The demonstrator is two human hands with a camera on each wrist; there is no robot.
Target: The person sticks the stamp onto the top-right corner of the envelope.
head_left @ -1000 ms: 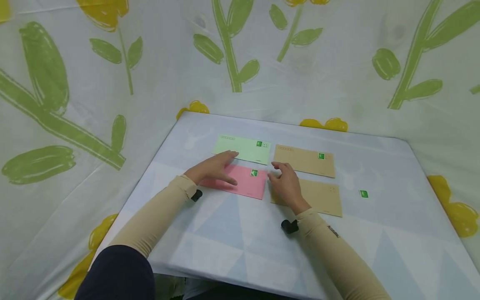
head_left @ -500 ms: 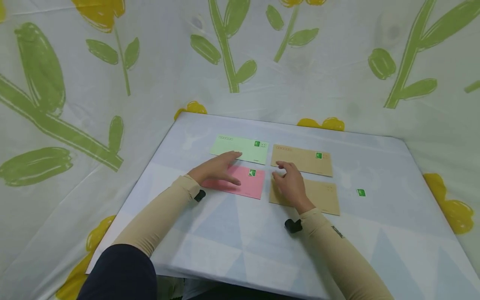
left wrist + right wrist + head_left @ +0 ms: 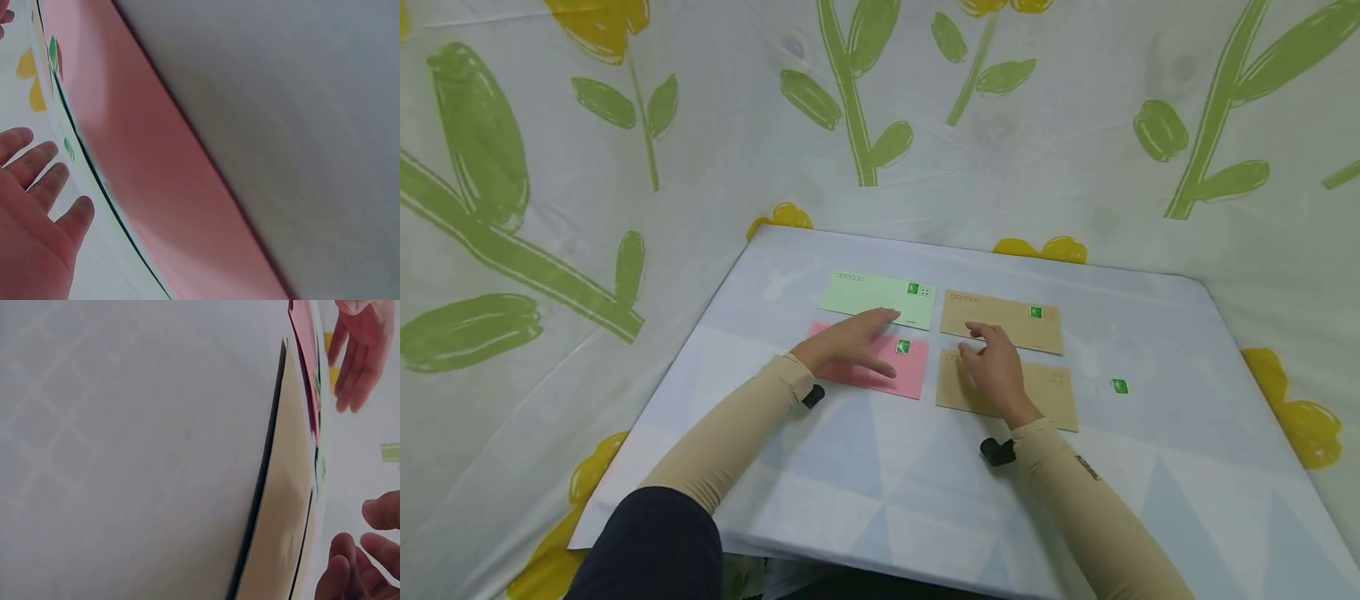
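Note:
My left hand (image 3: 853,343) is over the pink envelope (image 3: 910,371), fingers spread and holding nothing. In the left wrist view, the fingers of the left hand (image 3: 37,219) are stretched out beside the pink envelope (image 3: 144,156). My right hand (image 3: 997,372) hovers above the near brown envelope (image 3: 1048,396), its fingers loosely bent around nothing, as the right wrist view also shows. Behind lie a light green envelope (image 3: 872,294) and another brown envelope (image 3: 1000,323). Green stamps sit on the green, pink and far brown envelopes. A small printed mark shows on the near brown one's right corner.
A loose green stamp (image 3: 1120,387) lies on the table to the right of the envelopes. The table (image 3: 820,492) has a pale cloth with blue triangles. Flower-patterned curtains (image 3: 700,167) close in behind it and along both sides.
Both hands have drifted to the right, uncovering more of the left end of the pink envelope. The head view has shifted slightly. The envelopes and loose stamp stay where they were.

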